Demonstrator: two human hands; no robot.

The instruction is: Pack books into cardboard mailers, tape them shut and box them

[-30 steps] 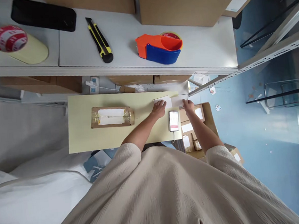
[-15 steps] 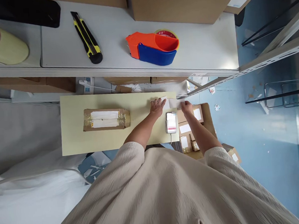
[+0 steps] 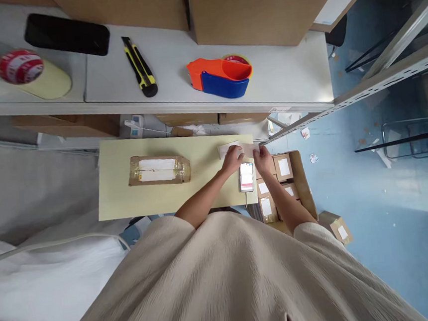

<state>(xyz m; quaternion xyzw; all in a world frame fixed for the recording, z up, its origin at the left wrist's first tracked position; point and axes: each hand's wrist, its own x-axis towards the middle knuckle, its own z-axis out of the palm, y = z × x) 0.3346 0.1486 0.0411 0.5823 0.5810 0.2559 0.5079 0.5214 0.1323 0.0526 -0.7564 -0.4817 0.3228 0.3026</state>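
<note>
Near the right end of the yellow-topped table (image 3: pixel 120 203), my left hand (image 3: pixel 232 160) pinches the near edge of a pale strip of paper (image 3: pixel 249 150). The strip's other end is between the closed fingers of my right hand (image 3: pixel 262 160), at the table's right edge. More white paper (image 3: pixel 225 150) shows on the left, past my left hand; whether it is one piece with the strip I cannot tell. Just below my hands lies a phone (image 3: pixel 246 177) with a lit screen and a cable. A taped cardboard box (image 3: pixel 158 169) with white labels rests farther left.
Above the table runs a grey shelf (image 3: pixel 178 91) holding a utility knife (image 3: pixel 140 67), an orange-and-blue tape dispenser (image 3: pixel 220 82), tape rolls (image 3: pixel 47 75), a black phone (image 3: pixel 66 34) and large cartons. An open carton (image 3: pixel 306 187) of labelled boxes stands right of the table.
My left hand has gone from lying on the paper to pinching it, and has shifted right. My right hand has moved slightly left. The whole view has shifted a little.
</note>
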